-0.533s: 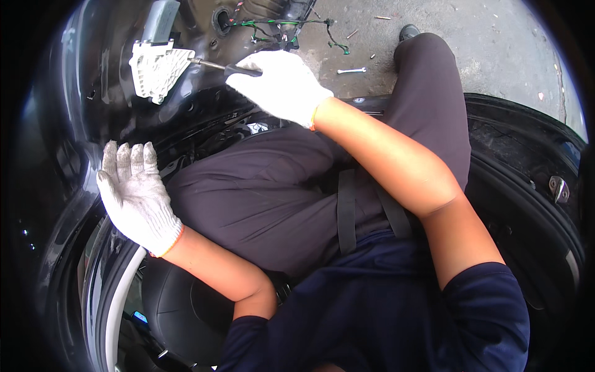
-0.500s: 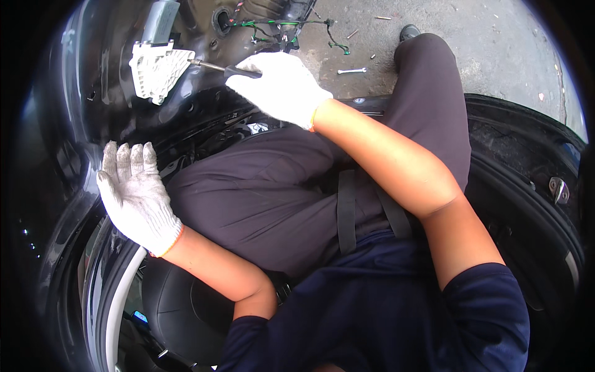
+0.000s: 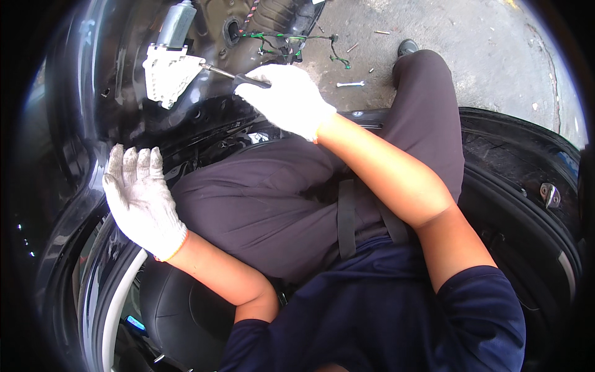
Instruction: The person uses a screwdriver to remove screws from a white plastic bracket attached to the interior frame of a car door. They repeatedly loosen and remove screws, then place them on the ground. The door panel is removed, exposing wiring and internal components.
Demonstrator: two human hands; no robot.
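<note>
The right hand [image 3: 288, 99], in a white knitted glove with an orange-edged cuff, is closed around the dark handle of a screwdriver [image 3: 218, 71]. Its slim, round metal shaft points left from the fingers to the near corner of a white plastic housing [image 3: 168, 75], ribbed and roughly triangular. Above that housing, up and left of the hand, sits a smooth grey metal motor [image 3: 176, 26], a rounded cylinder. Farther left and below, the left hand [image 3: 142, 201] lies palm up and spread flat, its knit greyed at the fingertips. Behind the housing is a glossy black panel [image 3: 124, 121]; just above the right hand run thin green-and-black wires [image 3: 316, 38], and to its right a shiny wrench [image 3: 351, 84] lies on rough grey concrete [image 3: 496, 56]. Compared with half a second ago, the view has shifted, bringing the motor's rounded end into sight; the grip and the screwdriver's place against the housing look unchanged.
</note>
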